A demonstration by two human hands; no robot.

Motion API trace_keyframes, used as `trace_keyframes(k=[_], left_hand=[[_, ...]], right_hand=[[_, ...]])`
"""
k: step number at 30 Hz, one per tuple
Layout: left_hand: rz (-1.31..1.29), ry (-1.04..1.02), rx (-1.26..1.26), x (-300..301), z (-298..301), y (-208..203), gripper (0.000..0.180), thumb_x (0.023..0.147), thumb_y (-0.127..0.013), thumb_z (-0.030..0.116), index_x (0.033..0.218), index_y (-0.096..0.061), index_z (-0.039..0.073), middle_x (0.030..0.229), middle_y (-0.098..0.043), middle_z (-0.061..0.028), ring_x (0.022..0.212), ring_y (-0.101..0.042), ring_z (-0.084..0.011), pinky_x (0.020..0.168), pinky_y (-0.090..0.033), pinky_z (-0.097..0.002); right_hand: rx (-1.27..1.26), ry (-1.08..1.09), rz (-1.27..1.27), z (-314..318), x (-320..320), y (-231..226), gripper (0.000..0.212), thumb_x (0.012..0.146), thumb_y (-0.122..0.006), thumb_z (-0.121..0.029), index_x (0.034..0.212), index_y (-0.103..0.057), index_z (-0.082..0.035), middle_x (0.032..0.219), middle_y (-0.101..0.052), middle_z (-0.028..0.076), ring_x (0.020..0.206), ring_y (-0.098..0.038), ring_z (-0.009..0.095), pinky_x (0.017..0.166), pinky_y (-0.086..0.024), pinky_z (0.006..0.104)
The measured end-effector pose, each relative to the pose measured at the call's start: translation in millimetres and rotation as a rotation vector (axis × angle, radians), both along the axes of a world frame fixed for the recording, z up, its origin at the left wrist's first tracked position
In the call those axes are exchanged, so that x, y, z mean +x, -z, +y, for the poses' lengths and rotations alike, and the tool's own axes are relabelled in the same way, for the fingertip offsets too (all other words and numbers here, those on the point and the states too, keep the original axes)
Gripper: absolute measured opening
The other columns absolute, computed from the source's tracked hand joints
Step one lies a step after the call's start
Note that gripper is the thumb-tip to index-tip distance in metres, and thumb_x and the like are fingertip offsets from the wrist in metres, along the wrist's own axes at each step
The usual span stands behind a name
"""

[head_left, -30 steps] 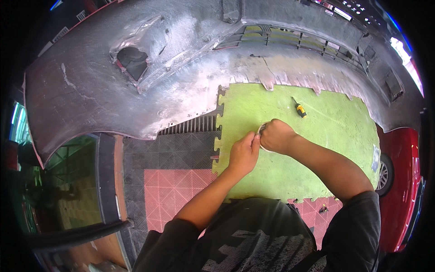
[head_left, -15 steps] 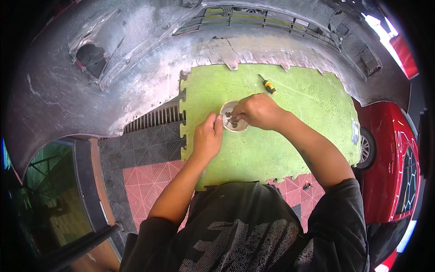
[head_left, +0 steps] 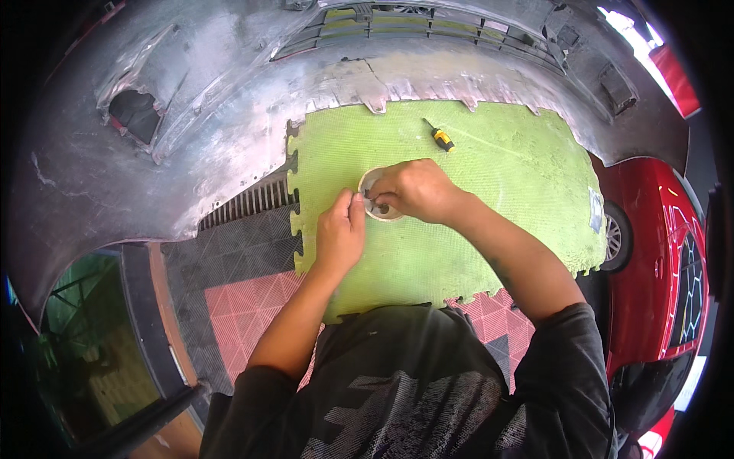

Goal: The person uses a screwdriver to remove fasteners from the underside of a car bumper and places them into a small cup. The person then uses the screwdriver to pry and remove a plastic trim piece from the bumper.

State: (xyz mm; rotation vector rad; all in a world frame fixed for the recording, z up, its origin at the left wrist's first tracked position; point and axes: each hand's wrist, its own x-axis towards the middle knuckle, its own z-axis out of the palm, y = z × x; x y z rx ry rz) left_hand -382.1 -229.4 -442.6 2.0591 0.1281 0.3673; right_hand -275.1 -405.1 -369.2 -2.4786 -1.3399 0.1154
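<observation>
A small round whitish tub sits over the green foam mat. My left hand grips its left rim, the thumb and fingers closed on the edge. From the right, my right hand reaches over the tub with its fingers bent down inside and pinched together. Several small dark pieces, possibly screws or clips, lie at the bottom. My right fingertips are among them, and whatever they grasp is too small to make out.
A yellow-and-black screwdriver lies on the green mat beyond my hands. Across the far side stretches a large grey, sanded car bumper. A red car stands at the right. Red and dark floor tiles lie at left.
The mat, bumper and screwdriver appear slightly farther left and higher in view. My right fingers have shifted a little within the tub, while my left hand keeps its hold on the rim.
</observation>
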Motion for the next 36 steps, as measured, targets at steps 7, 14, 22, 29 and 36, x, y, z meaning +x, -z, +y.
trace_keyframes(k=[7, 14, 22, 29, 36], left_hand=[[-0.018, 0.002, 0.025, -2, 0, 4, 0.030, 0.112, -0.055, 0.023, 0.096, -0.057, -0.002, 0.073, -0.058, -0.0249, 0.061, -0.058, -0.0368, 0.060, -0.046, -0.0460], [-0.049, 0.018, -0.001, -1, 0, 4, 0.029, 0.113, -0.055, 0.021, 0.095, -0.057, -0.002, 0.071, -0.057, -0.0232, 0.057, -0.056, -0.0341, 0.058, -0.045, -0.0448], [0.000, -0.020, -0.009, 0, 0, 13, 0.031, 0.113, -0.053, 0.024, 0.094, -0.055, -0.001, 0.068, -0.054, -0.0221, 0.056, -0.054, -0.0332, 0.058, -0.044, -0.0448], [-0.015, -0.022, -0.034, 2, -7, 15, 0.032, 0.113, -0.052, 0.026, 0.095, -0.054, 0.000, 0.070, -0.055, -0.0234, 0.058, -0.056, -0.0351, 0.059, -0.044, -0.0462], [-0.004, -0.016, -0.013, 7, -4, 4, 0.029, 0.111, -0.056, 0.024, 0.094, -0.055, 0.000, 0.073, -0.060, -0.0245, 0.064, -0.062, -0.0437, 0.061, -0.047, -0.0510]], right_hand=[[-0.246, -0.101, -0.258, -2, 8, -14, 0.012, 0.088, -0.073, -0.023, 0.094, -0.081, -0.018, 0.086, -0.073, 0.005, 0.087, -0.075, 0.028, 0.072, -0.059, 0.0426], [-0.671, -0.278, -0.287, 37, -4, -9, 0.015, 0.093, -0.067, -0.017, 0.081, -0.075, -0.010, 0.085, -0.076, 0.007, 0.077, -0.076, 0.026, 0.064, -0.058, 0.0420], [-0.792, -0.314, -0.332, 53, -2, -1, 0.017, 0.098, -0.064, -0.018, 0.088, -0.075, -0.010, 0.093, -0.076, 0.003, 0.084, -0.076, 0.022, 0.065, -0.056, 0.0383], [-0.750, -0.294, -0.398, 42, -2, 10, 0.019, 0.095, -0.066, -0.021, 0.079, -0.073, -0.013, 0.082, -0.075, 0.002, 0.079, -0.075, 0.022, 0.061, -0.055, 0.0388], [-0.647, -0.302, -0.300, 35, 13, -8, 0.016, 0.094, -0.068, -0.019, 0.080, -0.075, -0.013, 0.083, -0.077, 0.004, 0.083, -0.076, 0.024, 0.068, -0.057, 0.0410]])
